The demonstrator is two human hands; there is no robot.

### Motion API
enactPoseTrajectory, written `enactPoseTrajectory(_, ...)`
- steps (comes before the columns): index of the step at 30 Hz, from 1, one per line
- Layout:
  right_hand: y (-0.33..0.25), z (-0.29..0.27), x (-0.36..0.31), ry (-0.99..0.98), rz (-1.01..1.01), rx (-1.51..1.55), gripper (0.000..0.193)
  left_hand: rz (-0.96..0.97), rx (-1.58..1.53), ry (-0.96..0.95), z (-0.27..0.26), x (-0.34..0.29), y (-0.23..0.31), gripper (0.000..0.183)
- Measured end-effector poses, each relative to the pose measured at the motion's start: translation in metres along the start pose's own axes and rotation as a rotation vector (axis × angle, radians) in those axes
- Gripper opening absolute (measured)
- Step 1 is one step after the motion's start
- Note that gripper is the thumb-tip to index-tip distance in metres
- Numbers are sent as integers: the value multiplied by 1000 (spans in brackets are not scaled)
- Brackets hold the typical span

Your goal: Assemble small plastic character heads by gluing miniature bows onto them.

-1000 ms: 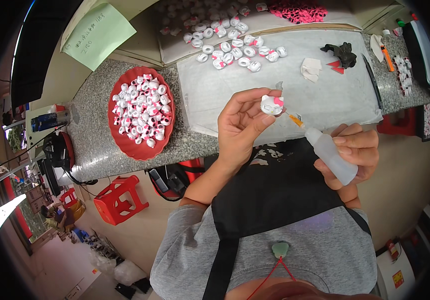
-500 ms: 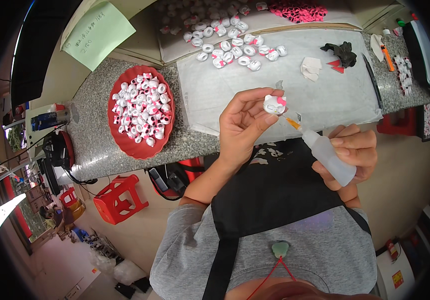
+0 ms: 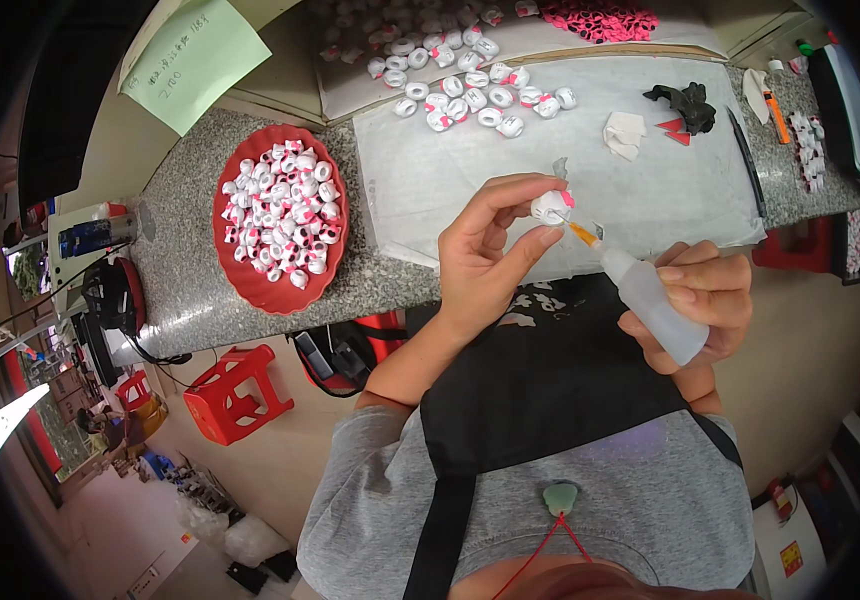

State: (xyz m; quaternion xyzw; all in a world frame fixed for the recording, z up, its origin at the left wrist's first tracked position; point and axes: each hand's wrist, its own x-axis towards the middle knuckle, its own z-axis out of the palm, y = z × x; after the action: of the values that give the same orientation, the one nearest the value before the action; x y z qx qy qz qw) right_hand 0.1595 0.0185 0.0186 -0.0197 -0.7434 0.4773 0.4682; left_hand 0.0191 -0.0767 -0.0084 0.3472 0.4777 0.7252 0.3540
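Observation:
Between the thumb and fingers of my left hand (image 3: 495, 235) is a small white cat-head figure (image 3: 551, 207) with a pink bow, held up over the white sheet. My right hand (image 3: 702, 300) grips a translucent squeeze bottle (image 3: 655, 305) tilted toward the figure. The bottle's orange needle tip (image 3: 582, 234) points at the figure's lower side; whether it touches cannot be made out. On the counter to the left, a red scalloped plate (image 3: 223, 240) bears many white and pink cat heads. More white cat heads (image 3: 475, 99) with hollow openings lie at the sheet's far edge.
A heap of pink bow pieces (image 3: 600, 20) lies on the shelf behind. Toward the right are crumpled white paper (image 3: 624, 134), a black crumpled scrap (image 3: 688, 106), a dark stick-like tool (image 3: 745, 160) and an orange cutter (image 3: 776, 117). A red stool (image 3: 238, 395) stands below the counter.
The cat head has turned in my left fingers, so its face no longer shows as before. My right hand and the bottle have shifted only slightly.

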Motion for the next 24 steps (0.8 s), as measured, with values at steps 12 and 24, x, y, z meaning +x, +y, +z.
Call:
enactPoseTrajectory(12, 3, 3, 5, -35, -47, -53, 39, -22, -7, 23, -3, 2, 0, 35)
enactPoseTrajectory(24, 32, -7, 14, 199, 247, 75, 30, -49, -290, 225, -28, 14, 1, 32)
